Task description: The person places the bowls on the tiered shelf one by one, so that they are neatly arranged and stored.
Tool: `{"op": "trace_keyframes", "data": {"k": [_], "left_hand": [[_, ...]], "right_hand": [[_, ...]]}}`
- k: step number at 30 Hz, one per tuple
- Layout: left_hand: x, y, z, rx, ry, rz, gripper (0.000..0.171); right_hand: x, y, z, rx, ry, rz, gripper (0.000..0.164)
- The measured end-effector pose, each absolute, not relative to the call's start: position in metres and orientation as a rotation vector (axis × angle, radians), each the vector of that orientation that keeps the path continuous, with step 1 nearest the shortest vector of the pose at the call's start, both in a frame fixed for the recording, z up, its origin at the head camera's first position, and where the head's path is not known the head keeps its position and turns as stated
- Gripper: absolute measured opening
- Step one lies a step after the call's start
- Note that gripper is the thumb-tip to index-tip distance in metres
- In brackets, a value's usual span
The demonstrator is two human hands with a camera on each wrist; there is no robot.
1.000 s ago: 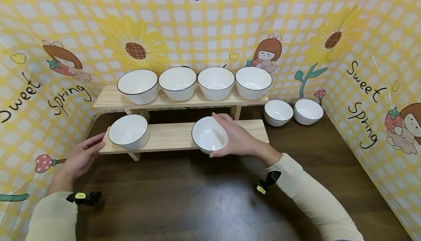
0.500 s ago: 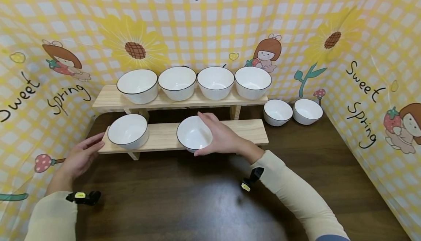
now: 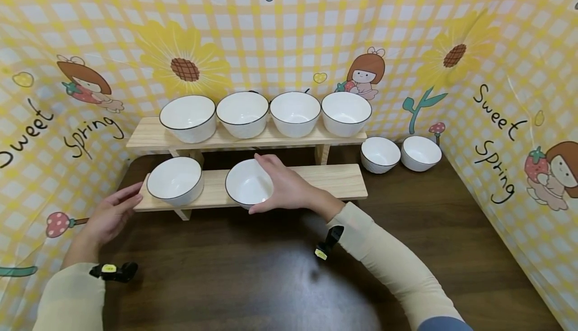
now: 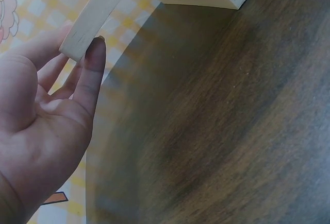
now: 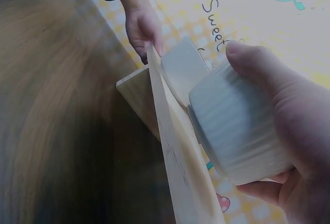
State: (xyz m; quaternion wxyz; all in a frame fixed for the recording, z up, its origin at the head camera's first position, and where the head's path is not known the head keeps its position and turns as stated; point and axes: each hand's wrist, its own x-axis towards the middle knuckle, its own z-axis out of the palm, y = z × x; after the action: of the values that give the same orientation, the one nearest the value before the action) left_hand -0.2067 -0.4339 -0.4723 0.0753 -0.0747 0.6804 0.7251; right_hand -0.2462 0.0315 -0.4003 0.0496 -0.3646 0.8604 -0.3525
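In the head view my right hand (image 3: 289, 186) grips a white bowl (image 3: 246, 181) with a thin dark rim, thumb and fingers spread round its right side. The bowl is over the lower wooden shelf (image 3: 327, 179). The right wrist view shows the ribbed outside of this bowl (image 5: 242, 126), close above the board. A similar bowl (image 3: 173, 180) stands on the shelf's left end, a gap away. My left hand (image 3: 110, 218) pinches that end of the shelf; in the left wrist view its fingers (image 4: 93, 69) lie around the board's edge (image 4: 95, 20).
Several white bowls (image 3: 298, 115) stand in a row on the upper shelf (image 3: 146, 133) behind. Two smaller bowls (image 3: 380, 155) sit on the dark wooden table (image 3: 235, 271) to the right of the shelves. A yellow checked cloth (image 3: 271, 35) encloses the back and sides.
My right hand has moved left along the lower shelf with the bowl, bringing it closer to the bowl at the left end. My left hand has stayed at the shelf's end.
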Motion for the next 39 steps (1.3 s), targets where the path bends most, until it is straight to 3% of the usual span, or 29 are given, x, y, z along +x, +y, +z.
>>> {"op": "trace_keyframes", "data": {"k": [39], "left_hand": [[-0.207,-0.437,-0.472,-0.229,2.065,2.142,0.031]], "right_hand": [[-0.268,-0.019,-0.411,-1.044,2.606,-1.024,0.128]]}}
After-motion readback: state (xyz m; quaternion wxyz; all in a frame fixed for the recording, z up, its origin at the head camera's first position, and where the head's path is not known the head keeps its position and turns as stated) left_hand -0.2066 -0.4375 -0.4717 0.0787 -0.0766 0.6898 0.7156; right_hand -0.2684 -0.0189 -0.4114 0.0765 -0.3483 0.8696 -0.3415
